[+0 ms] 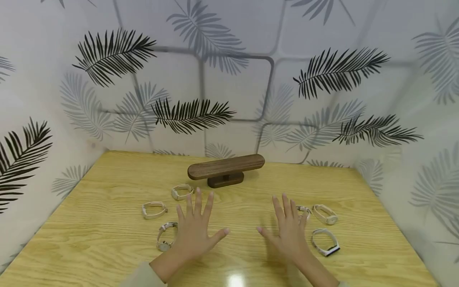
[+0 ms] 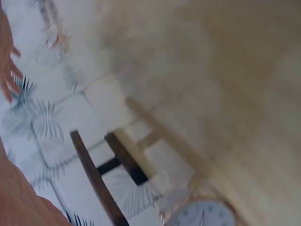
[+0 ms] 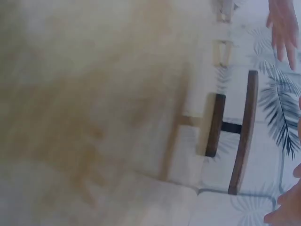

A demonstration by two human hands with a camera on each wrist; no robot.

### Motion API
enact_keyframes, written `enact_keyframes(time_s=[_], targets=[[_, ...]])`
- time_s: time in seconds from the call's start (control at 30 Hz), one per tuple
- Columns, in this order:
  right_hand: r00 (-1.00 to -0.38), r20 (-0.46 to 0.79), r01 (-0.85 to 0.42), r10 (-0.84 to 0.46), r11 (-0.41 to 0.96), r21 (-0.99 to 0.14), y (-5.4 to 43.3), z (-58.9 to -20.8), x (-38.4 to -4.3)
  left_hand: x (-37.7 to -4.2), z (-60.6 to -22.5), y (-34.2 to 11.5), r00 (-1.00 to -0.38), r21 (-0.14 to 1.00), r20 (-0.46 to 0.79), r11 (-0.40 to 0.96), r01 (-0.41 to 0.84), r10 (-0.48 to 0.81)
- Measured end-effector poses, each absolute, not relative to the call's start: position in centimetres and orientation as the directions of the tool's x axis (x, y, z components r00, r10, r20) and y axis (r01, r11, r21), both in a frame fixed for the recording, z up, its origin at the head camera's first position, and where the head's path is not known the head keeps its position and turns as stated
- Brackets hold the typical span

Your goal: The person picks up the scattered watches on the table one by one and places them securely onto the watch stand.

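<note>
My left hand (image 1: 193, 231) hovers over the wooden table with fingers spread and holds nothing. Nearest to it is a watch (image 1: 161, 246) with a round face, partly covered by the hand; a watch face (image 2: 201, 217) also shows large in the left wrist view. Two pale-strapped watches, one (image 1: 144, 211) at the left and one (image 1: 175, 194) farther back, lie beyond. Fingers likewise spread, my right hand (image 1: 289, 233) is over the table's right half, holding nothing. Its fingers partly hide one watch (image 1: 304, 210). To its right lie a round-faced watch (image 1: 331, 219) and a white band (image 1: 331, 250) with a dark rectangular face.
A dark wooden display stand (image 1: 226, 166), a rounded bar on a short foot, stands at the back middle of the table (image 1: 247, 263). Leaf-patterned cloth (image 1: 233, 91) hangs behind the table and along both sides.
</note>
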State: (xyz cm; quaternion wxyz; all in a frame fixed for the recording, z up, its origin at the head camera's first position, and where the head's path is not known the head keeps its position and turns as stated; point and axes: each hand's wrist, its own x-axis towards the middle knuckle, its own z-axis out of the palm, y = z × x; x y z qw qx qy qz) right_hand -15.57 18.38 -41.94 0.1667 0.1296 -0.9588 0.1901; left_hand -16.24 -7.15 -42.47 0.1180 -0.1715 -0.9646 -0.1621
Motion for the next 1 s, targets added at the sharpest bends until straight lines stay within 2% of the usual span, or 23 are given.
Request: enact_keyframes(time_s=[0.13, 0.23, 0.47, 0.57, 0.73, 0.83, 1.0], targets=[[-0.885, 0.443, -0.375, -0.141, 0.78, -0.501, 18.9, -40.9, -17.2, -18.2, -40.5, -8.4, -0.951, 0.404, 0.231, 0.87, 0.284, 0.203], [-0.872, 0.477, -0.406, -0.111, 0.71, -0.575, 19.1, -40.4, -18.7, -20.0, -39.2, -9.6, -0.969, 0.469, 0.2, 0.853, 0.227, 0.147], [-0.914, 0.403, -0.35, -0.039, 0.574, -0.74, 19.0, -40.7, -22.0, -22.7, -38.5, -11.3, -0.985, 0.618, 0.118, 0.767, 0.17, 0.123], [-0.944, 0.33, -0.28, 0.007, 0.511, -0.813, 18.7, -41.0, -23.3, -23.5, -38.7, -11.4, -0.989, 0.725, 0.067, 0.674, 0.141, 0.134], [-0.991, 0.095, -0.06, 0.099, 0.312, -0.948, 17.9, -41.3, -25.8, -24.8, -39.2, -11.4, -0.994, 0.835, 0.025, 0.544, 0.081, 0.109], [-0.991, 0.003, 0.025, 0.131, 0.21, -0.977, 17.5, -41.6, -27.1, -25.4, -39.5, -11.1, -0.998, 0.87, 0.017, 0.491, 0.046, 0.063], [-0.988, -0.067, 0.088, 0.14, 0.149, -0.985, 17.2, -41.9, -28.7, -25.9, -39.9, -10.0, -1.0, 0.899, 0.017, 0.439, 0.014, -0.004]])
